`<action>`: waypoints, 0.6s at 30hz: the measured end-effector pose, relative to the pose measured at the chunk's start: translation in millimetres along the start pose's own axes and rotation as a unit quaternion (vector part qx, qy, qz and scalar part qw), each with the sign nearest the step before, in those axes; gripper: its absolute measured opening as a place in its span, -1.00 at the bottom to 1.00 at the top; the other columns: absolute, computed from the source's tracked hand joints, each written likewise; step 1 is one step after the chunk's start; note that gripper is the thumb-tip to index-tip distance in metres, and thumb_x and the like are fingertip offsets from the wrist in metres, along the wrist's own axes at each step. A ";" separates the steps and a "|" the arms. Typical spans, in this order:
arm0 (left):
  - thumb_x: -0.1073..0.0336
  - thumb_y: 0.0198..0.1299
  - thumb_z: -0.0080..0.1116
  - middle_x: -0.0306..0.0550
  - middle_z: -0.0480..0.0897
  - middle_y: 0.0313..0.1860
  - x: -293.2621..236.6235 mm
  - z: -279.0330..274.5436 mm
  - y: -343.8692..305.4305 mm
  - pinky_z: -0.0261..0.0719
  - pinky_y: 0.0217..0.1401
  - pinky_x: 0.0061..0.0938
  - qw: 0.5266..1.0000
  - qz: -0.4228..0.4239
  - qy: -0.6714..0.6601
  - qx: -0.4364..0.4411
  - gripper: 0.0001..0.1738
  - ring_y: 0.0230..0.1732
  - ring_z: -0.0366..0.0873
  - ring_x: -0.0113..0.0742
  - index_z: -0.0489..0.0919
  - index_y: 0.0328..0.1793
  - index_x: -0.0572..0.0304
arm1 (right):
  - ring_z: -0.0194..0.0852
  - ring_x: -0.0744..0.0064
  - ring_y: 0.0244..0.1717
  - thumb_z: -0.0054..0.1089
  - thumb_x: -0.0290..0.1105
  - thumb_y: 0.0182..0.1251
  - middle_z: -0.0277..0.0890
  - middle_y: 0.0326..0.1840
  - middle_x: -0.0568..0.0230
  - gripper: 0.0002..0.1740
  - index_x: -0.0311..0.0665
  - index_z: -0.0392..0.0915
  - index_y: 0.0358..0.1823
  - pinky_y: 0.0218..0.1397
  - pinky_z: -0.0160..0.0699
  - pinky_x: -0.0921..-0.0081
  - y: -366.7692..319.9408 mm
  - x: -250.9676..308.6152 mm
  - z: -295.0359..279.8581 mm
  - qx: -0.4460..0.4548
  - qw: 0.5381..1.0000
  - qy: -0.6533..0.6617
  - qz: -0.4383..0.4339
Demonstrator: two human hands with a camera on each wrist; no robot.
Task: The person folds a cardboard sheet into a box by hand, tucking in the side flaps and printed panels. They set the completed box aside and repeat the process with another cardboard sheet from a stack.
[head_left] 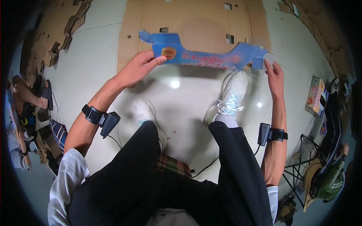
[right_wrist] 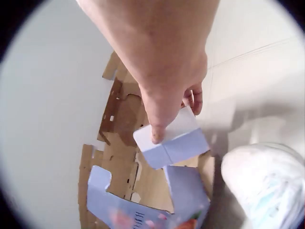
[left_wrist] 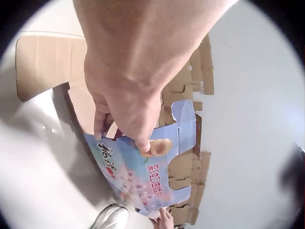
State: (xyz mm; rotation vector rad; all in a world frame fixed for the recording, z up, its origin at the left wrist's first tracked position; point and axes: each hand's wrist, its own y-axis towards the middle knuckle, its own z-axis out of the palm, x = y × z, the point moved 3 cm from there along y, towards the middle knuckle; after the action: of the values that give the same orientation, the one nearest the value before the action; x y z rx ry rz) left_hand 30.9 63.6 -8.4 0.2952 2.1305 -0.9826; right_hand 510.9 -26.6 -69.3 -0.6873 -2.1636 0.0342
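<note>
Centrally, a blue printed cardboard box (head_left: 205, 57) is held above the tiled floor (head_left: 102, 45): the left hand (head_left: 141, 68) grips its left end, the right hand (head_left: 276, 78) pinches a white-faced end flap (right_wrist: 179, 125).

Tiled floor (head_left: 184, 113), printed box (head_left: 314, 94), green bag (head_left: 333, 181), plaid fabric (head_left: 174, 166)

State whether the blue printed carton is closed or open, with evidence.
Open: on the blue printed carton, notched side flaps jut out, untucked.
</note>
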 end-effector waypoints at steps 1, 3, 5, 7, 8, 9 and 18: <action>-0.04 0.62 0.17 -0.07 0.82 0.06 1.2 -0.9 -6.3 0.58 0.15 -0.33 1.000 -0.003 0.014 0.006 -0.48 0.10 0.68 -0.32 0.70 0.35 0.26 | 0.42 0.45 -0.21 0.44 -0.08 0.53 0.61 -0.13 0.32 -0.60 -0.35 0.67 -0.14 -0.06 0.50 0.48 -1.1 14.7 -6.7 -0.002 0.997 -0.080 -0.001; -0.01 0.60 0.21 -0.01 0.81 0.08 10.4 2.4 -14.2 0.59 0.15 -0.28 0.998 0.027 0.047 0.025 -0.53 0.11 0.69 -0.21 0.72 0.33 0.22 | 0.24 0.40 -0.38 0.45 -0.10 0.49 0.45 -0.39 0.25 -0.49 -0.40 0.47 -0.39 -0.24 0.41 0.41 -18.0 39.1 -7.9 0.017 0.993 -0.093 -0.072; 0.05 0.57 0.23 0.09 0.79 0.18 30.7 12.9 -23.4 0.60 0.23 -0.23 0.991 0.091 0.087 0.046 -0.58 0.20 0.71 -0.05 0.74 0.31 0.18 | 0.26 0.35 -0.42 0.44 -0.15 0.48 0.44 -0.46 0.18 -0.56 -0.40 0.48 -0.31 -0.28 0.42 0.37 -34.6 59.1 -4.3 0.053 0.980 -0.152 -0.119; 0.24 0.47 0.27 0.14 0.63 0.48 15.5 23.1 -38.0 0.58 0.43 -0.15 0.985 0.148 0.080 0.039 -0.70 0.42 0.62 0.13 0.74 0.20 0.23 | 0.38 0.28 -0.52 0.36 -0.28 0.49 0.41 -0.57 0.14 -0.72 -0.37 0.56 -0.05 -0.33 0.46 0.29 -56.6 81.8 2.9 0.046 0.986 -0.109 -0.117; 0.29 0.44 0.27 0.12 0.57 0.55 21.8 27.0 -39.8 0.57 0.47 -0.15 0.982 0.153 0.097 0.054 -0.70 0.45 0.60 0.10 0.74 0.19 0.27 | 0.42 0.28 -0.53 0.34 -0.31 0.49 0.42 -0.58 0.14 -0.73 -0.36 0.57 0.01 -0.33 0.48 0.27 -62.2 89.7 5.0 0.056 0.989 -0.092 -0.104; 0.34 0.41 0.28 0.10 0.51 0.62 25.8 31.5 -43.0 0.55 0.51 -0.15 0.978 0.158 0.114 0.068 -0.71 0.48 0.59 0.06 0.74 0.18 0.30 | 0.45 0.28 -0.54 0.32 -0.33 0.49 0.43 -0.58 0.14 -0.72 -0.35 0.58 0.07 -0.34 0.49 0.25 -68.3 97.7 6.7 0.068 0.991 -0.074 -0.091; 0.31 0.49 0.20 0.10 0.65 0.47 32.4 38.0 -52.3 0.59 0.39 -0.21 0.993 0.076 0.058 0.067 -0.76 0.29 0.66 0.09 0.69 0.07 0.36 | 0.78 0.30 -0.42 0.23 -0.41 0.35 0.68 -0.53 0.09 -0.84 -0.39 0.63 -0.22 -0.24 0.69 0.41 -103.7 149.0 50.5 0.406 0.914 0.011 0.001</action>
State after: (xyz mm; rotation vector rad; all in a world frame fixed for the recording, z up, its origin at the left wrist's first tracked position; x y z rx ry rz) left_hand 4.0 -2.8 -18.7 0.5837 2.1139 -1.0423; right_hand 352.2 -31.7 32.2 -0.1939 -1.8776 0.8698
